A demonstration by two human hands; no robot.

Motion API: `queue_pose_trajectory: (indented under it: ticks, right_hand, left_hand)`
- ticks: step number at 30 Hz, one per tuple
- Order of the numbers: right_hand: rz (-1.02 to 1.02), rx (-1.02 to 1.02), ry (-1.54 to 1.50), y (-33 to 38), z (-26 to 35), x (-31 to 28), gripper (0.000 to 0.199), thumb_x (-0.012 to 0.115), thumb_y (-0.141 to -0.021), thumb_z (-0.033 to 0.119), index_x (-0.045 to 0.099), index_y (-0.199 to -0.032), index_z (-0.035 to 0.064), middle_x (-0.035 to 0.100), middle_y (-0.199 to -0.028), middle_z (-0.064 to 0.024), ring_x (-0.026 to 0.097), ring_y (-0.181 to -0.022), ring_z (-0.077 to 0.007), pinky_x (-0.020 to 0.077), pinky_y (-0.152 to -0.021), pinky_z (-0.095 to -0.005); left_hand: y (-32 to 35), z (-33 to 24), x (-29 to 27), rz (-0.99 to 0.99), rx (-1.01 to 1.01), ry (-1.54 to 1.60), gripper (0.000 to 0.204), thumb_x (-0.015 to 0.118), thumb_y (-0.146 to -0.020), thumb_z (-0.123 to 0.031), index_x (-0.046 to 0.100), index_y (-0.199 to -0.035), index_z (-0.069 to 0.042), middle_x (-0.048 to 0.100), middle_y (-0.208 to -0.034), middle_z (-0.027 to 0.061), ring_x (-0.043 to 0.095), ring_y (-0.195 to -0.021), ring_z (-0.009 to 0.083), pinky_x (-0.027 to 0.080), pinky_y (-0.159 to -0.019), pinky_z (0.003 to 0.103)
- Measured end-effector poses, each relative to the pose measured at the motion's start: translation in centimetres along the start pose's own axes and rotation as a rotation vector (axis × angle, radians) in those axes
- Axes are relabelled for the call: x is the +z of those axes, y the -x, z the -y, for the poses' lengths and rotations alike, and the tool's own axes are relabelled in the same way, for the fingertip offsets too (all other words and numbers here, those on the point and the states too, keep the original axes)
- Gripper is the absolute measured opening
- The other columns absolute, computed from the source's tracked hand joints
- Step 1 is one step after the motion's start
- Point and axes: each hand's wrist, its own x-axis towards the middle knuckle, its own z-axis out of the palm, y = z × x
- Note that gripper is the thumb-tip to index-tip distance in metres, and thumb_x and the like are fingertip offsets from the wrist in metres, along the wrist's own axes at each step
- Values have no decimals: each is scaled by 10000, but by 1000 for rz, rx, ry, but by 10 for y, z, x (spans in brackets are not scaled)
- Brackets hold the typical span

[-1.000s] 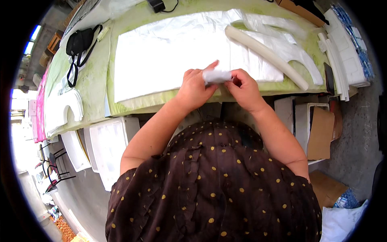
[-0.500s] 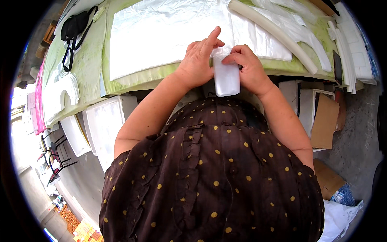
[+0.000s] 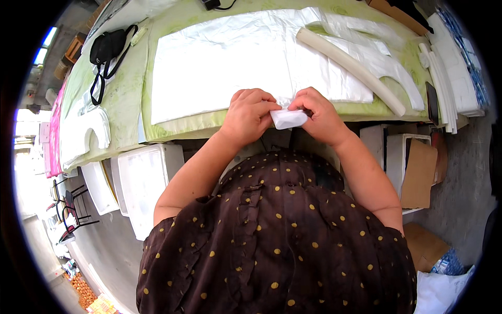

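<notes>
Head view: both hands meet at the near edge of the green table (image 3: 125, 104), just above the middle of the picture. The left hand (image 3: 250, 116) and the right hand (image 3: 317, 114) are both pinched shut on a small white folded piece (image 3: 288, 119), one at its 9 o'clock end, one at its 3 o'clock end. It looks like the folding step, with the piece being pressed small. The next move would need a tight, even squeeze. The piece is white, soft and flat. At 12 o'clock lies a big white sheet (image 3: 225, 68), with a long white tube (image 3: 350, 68) at 1 o'clock.
</notes>
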Motion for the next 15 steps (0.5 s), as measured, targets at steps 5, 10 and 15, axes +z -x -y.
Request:
queue_pose_trajectory:
  ticks: [5,10,15]
  right_hand:
    - [-8,194,-184,-5,4,1,118,707,-891,93,664,-995,59,616,-991,-54,583,-824,-167,491,-744,-303]
    - [-92,450,-138,-23,6,3,170,689,-900,147,659,-988,5,656,-849,-60,587,-755,-153,494,-718,-313]
    - [-83,493,-82,-40,-3,1,246,685,-893,211,658,-982,-17,676,-819,-90,599,-728,-165,500,-692,-331]
  left_hand:
    - [1,-1,-2,-20,-49,12,431,743,-818,-115,692,-1245,-143,687,-1035,23,638,-1030,253,436,-992,410]
    - [-1,1,3,-24,-258,105,761,733,-860,-127,384,-1535,-76,698,-928,20,665,-960,233,431,-1010,415]
    - [-7,0,6,-24,-345,118,839,736,-864,-155,301,-1572,-43,703,-877,22,673,-925,237,429,-1013,421]
